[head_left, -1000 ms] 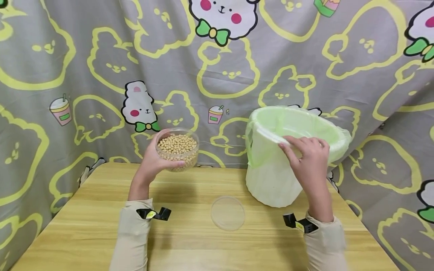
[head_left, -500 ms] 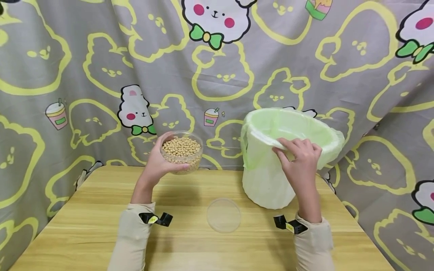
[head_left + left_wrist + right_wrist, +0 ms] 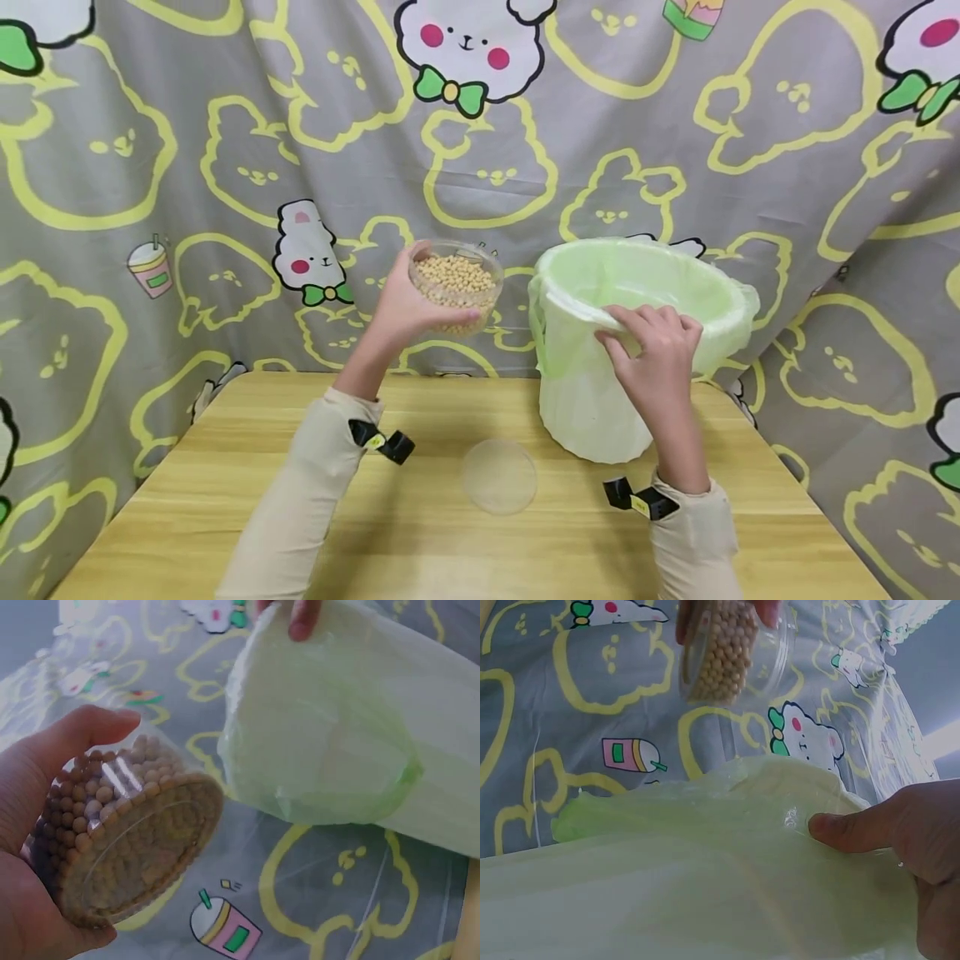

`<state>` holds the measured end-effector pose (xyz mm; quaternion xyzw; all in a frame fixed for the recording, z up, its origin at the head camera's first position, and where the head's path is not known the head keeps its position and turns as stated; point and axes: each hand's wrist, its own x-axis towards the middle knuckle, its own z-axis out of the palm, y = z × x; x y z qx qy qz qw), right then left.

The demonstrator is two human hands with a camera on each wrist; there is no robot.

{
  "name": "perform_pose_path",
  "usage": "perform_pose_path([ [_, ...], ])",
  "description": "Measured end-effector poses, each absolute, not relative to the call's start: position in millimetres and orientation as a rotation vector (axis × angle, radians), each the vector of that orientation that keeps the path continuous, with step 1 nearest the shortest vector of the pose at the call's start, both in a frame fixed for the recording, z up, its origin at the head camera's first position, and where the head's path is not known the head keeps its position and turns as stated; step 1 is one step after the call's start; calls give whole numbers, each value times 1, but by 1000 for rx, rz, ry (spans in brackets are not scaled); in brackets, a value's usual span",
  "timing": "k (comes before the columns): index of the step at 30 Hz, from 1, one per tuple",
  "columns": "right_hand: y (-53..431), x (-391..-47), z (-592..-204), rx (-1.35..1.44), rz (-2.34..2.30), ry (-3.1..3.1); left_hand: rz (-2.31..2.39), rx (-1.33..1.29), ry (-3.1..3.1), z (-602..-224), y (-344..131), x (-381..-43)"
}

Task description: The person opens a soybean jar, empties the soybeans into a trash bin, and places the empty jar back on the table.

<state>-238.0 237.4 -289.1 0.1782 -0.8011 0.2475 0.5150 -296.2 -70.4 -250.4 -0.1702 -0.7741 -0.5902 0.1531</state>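
My left hand (image 3: 408, 304) grips a clear round plastic tub (image 3: 459, 317) from its left side, thumb along the front. Dried soybeans (image 3: 454, 275) fill much of the lidless tub, which is held in the air left of a white trash can (image 3: 592, 417). In the left wrist view the soybeans (image 3: 105, 791) show through the tub's wall and base. A pale green bag (image 3: 611, 275) lines the can and folds over its rim. My right hand (image 3: 660, 350) pinches the can's near rim through the bag, its thumb (image 3: 847, 829) outside.
A clear round lid (image 3: 499, 477) lies flat on the wooden table (image 3: 420, 533), in front of the can. Behind the table hangs a grey patterned curtain (image 3: 360, 175). Small black cameras sit on both wrists.
My left hand has raised the tub of soybeans and carried it right, closer to the trash can. The right hand keeps its hold on the rim. The head view has shifted slightly.
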Motion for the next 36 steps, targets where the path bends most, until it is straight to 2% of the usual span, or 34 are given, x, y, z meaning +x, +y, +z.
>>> perform_pose_path([
  [15,236,-234,-290,444,639,-1990,-1302,-415,-2339,-210,-21,-328],
  [36,228,-230,-285,489,643,-1943,-788,-471,-2513,-177,7,-331],
])
